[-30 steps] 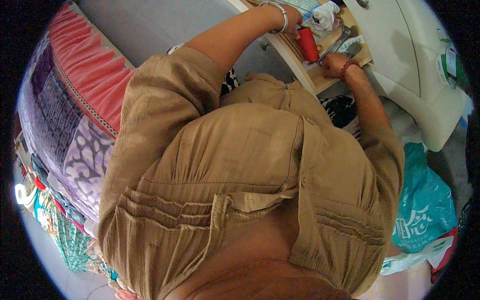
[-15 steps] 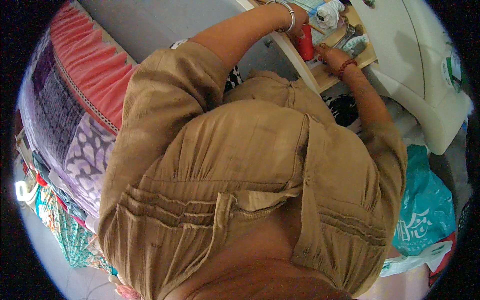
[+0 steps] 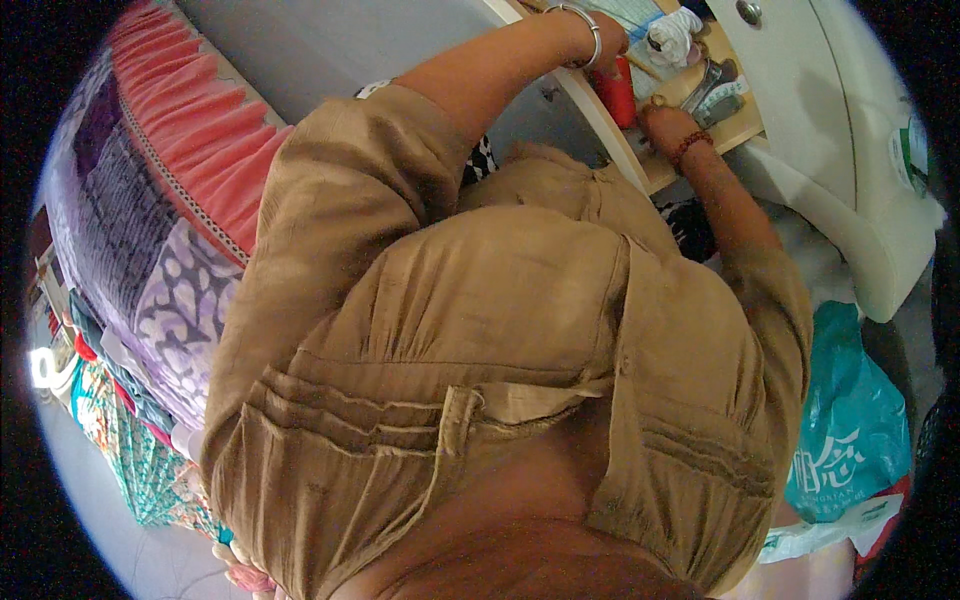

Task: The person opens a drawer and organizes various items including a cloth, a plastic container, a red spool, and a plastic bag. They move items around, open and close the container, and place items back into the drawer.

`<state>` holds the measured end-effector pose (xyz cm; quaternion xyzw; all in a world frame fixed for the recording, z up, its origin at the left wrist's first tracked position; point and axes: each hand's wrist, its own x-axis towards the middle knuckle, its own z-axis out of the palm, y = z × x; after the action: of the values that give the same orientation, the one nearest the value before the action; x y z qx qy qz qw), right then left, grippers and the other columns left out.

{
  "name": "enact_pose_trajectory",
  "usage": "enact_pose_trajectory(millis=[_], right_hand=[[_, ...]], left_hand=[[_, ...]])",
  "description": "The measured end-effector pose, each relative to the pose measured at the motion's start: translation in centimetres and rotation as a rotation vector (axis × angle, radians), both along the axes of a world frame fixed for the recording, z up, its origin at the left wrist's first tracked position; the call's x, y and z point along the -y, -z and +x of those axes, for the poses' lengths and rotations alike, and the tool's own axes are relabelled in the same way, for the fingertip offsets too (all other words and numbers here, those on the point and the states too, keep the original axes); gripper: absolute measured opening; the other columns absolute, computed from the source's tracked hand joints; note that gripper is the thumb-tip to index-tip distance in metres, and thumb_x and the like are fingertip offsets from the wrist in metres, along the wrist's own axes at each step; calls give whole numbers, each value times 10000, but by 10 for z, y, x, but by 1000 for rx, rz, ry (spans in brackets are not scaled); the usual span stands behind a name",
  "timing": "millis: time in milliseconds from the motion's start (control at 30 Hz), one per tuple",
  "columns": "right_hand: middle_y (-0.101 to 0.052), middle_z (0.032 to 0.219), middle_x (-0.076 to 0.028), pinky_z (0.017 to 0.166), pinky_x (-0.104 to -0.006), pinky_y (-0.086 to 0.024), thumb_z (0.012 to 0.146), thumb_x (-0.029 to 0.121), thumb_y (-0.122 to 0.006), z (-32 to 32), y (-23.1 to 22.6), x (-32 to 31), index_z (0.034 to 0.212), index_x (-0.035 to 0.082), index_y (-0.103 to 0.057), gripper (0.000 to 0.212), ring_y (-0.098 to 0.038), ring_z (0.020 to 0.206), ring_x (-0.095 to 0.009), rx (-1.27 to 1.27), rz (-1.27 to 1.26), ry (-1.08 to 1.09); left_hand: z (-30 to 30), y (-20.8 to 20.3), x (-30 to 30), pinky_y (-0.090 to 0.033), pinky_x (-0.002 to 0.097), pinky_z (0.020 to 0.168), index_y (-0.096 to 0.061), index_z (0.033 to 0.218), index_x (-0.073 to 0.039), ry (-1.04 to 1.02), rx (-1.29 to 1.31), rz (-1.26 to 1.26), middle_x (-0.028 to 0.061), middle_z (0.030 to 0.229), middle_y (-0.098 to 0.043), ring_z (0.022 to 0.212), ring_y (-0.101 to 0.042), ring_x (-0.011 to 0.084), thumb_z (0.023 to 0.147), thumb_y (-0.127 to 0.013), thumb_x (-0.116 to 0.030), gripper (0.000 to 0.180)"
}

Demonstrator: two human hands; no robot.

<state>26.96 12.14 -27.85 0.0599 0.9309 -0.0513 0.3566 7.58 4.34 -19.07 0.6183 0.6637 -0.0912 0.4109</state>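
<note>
An open wooden drawer (image 3: pixel 622 158) lies at the upper right, with both my hands in it. My left hand (image 3: pixel 604 42), a silver bangle at its wrist, is closed round the upper end of a red cylinder (image 3: pixel 616 93), whose kind I cannot tell. Just right of the cylinder is my right hand (image 3: pixel 670 128), wearing a ring and a dark red bead bracelet. Its fingers are curled inward; anything in them is hidden. Beyond it are a dark, shiny object (image 3: pixel 708 86) and a pale, banded item (image 3: pixel 722 100). A white bundle (image 3: pixel 674 35) sits deeper in the drawer.
A cream cabinet front (image 3: pixel 800 100) with a round knob (image 3: pixel 748 12) stands right of the drawer. A teal plastic bag (image 3: pixel 850 420) is at the lower right. A bed with a coral ruffle (image 3: pixel 190 95) and purple cover (image 3: pixel 185 290) is on the left.
The view has shifted slightly, moving the scene a little right and down. My right hand's fingers have drawn in and curled more. My left hand stays at the red cylinder.
</note>
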Motion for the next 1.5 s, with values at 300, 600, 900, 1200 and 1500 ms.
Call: enact_pose_trajectory(millis=[300,600,900,1200,1500], right_hand=[[-565,725,-125,572,-331,-428,686,192,-535,-17,-26,-6,906,48,-520,263,-556,649,-250,-389,-281,606],[-510,966,-173,768,-372,-388,588,361,-610,-46,-31,37,1084,53,-367,633,-494,888,-319,-373,-358,787],[-504,941,-200,733,-375,-399,599,274,-600,-18,-39,-8,1094,39,-357,600,-496,859,-336,-592,-317,818],[-505,970,-189,744,-383,-399,603,280,-621,2,-53,-32,1140,60,-330,649,-498,867,-335,-519,-286,953],[-480,1016,-201,777,-380,-379,604,360,-602,12,-25,-54,1131,37,-338,672,-480,914,-331,-513,-287,1023]], left_hand=[[-48,-14,4,-376,359,809,-437,1099,-93,-290,-106,243,120,1092,-451,969,-448,273,705,-546,-288,453],[-81,12,4,-387,346,790,-489,1031,-74,-412,-170,346,136,1009,-504,929,-473,275,664,-576,-273,426],[-49,36,-7,-424,349,722,-477,1056,-141,-164,-213,448,113,963,-531,862,-520,267,553,-682,-272,558],[-11,80,-29,-392,410,758,-429,1082,-152,-93,-350,267,132,1042,-474,978,-450,293,640,-579,-96,471],[-13,86,-35,-421,383,735,-504,983,-114,53,-367,107,116,975,-523,907,-507,272,670,-520,-28,325]])
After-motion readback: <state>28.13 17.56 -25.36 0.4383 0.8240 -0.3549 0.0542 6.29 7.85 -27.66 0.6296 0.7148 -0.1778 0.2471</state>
